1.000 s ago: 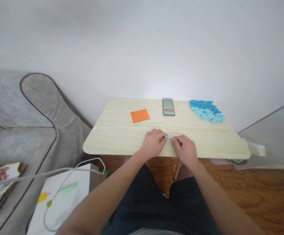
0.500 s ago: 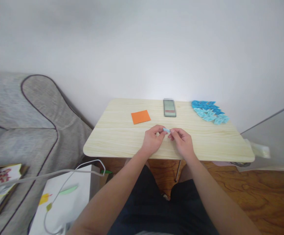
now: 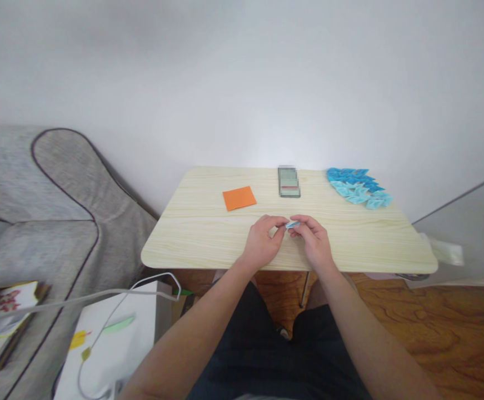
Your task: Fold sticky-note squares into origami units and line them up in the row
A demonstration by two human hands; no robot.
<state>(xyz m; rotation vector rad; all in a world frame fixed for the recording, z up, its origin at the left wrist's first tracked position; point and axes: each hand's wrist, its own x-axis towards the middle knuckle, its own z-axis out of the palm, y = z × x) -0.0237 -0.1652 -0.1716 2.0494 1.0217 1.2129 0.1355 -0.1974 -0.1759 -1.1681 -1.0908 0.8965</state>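
Note:
Over the near middle of a pale wooden table point(image 3: 200, 233), my left hand point(image 3: 262, 241) and my right hand point(image 3: 314, 241) meet. A small folded piece of light blue paper point(image 3: 292, 224) is pinched between the fingertips of both hands, just above the tabletop. Both hands have curled fingers. An orange square of paper point(image 3: 239, 198) lies flat beyond my left hand. A pile of several folded blue paper pieces point(image 3: 358, 187) sits at the far right corner.
A phone point(image 3: 289, 181) lies at the table's far edge, by the white wall. A grey sofa point(image 3: 37, 211) stands to the left, with a white paper bag point(image 3: 112, 333) and a cable beside it. My dark-clad legs are under the table, on a wooden floor.
Both hands lifted the blue paper piece off the tabletop and turned it between the fingertips. The piece now sits slightly farther right, nearer my right hand.

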